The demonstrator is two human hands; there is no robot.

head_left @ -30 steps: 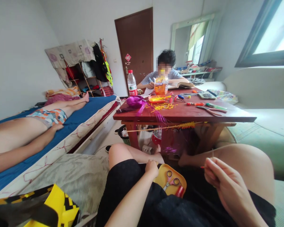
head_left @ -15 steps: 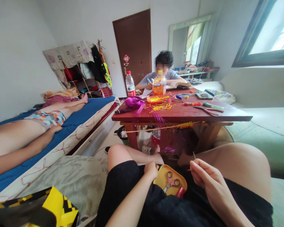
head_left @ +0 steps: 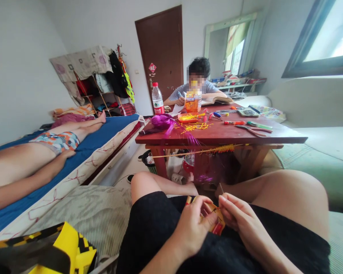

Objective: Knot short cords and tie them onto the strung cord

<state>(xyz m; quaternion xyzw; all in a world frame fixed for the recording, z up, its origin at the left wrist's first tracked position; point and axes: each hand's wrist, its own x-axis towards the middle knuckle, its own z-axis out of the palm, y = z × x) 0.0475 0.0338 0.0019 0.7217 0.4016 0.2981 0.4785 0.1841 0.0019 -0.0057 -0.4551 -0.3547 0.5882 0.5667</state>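
Note:
My left hand (head_left: 194, 222) is curled over the yellow tray (head_left: 223, 220) in my lap, fingers closed. A short tan piece with a red end (head_left: 188, 200) sticks out beside its knuckles. My right hand (head_left: 240, 217) pinches a thin stick (head_left: 221, 188) upright between thumb and fingertips, close to the left fingertips. Part of a red object (head_left: 217, 229) shows in the tray below the hands. The hands cover most of the tray, and the scissors in it are largely hidden.
Ahead stands a red-brown table (head_left: 217, 136) with purple strands (head_left: 163, 121), yellow pieces (head_left: 197, 128), pliers (head_left: 250, 130) and bottles. A stick with yellow tufts (head_left: 220, 149) spans its front edge. A person (head_left: 198, 70) sits behind it. Another person (head_left: 17, 156) lies on the bed.
My left hand has moved right over the tray, covering the scissors. My right hand has moved left with the thin stick, so both hands are now close together.

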